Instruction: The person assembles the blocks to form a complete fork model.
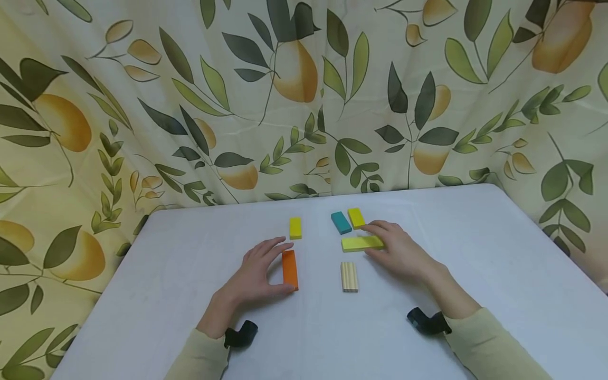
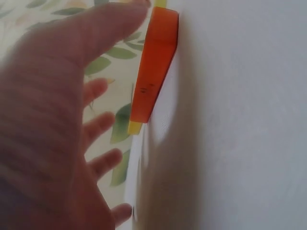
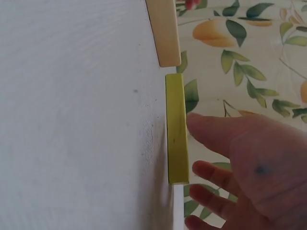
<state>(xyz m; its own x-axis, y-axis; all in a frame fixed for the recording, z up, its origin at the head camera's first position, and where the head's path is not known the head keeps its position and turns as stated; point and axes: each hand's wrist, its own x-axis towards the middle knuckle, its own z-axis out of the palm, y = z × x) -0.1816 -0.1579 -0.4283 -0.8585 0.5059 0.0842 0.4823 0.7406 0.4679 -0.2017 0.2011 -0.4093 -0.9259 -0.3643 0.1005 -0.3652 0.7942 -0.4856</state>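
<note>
In the head view, my left hand (image 1: 256, 272) is beside an upright-lying orange block (image 1: 290, 270), its thumb at the near end and its fingers spread towards the far end. The left wrist view shows that orange block (image 2: 156, 62) with the fingers apart from it. My right hand (image 1: 401, 250) is at the right end of a long yellow-green block (image 1: 358, 244), thumb on the near side and fingers beyond it. In the right wrist view, the thumb tip lies close against the yellow-green block (image 3: 177, 129); whether it touches is unclear.
A small yellow block (image 1: 295, 228) lies beyond the orange one. Farther right are a teal block (image 1: 341, 222) and another yellow block (image 1: 355, 218), near the right fingertips. Pale striped wooden pieces (image 1: 349, 277) lie between the hands on the white tabletop (image 1: 323, 338).
</note>
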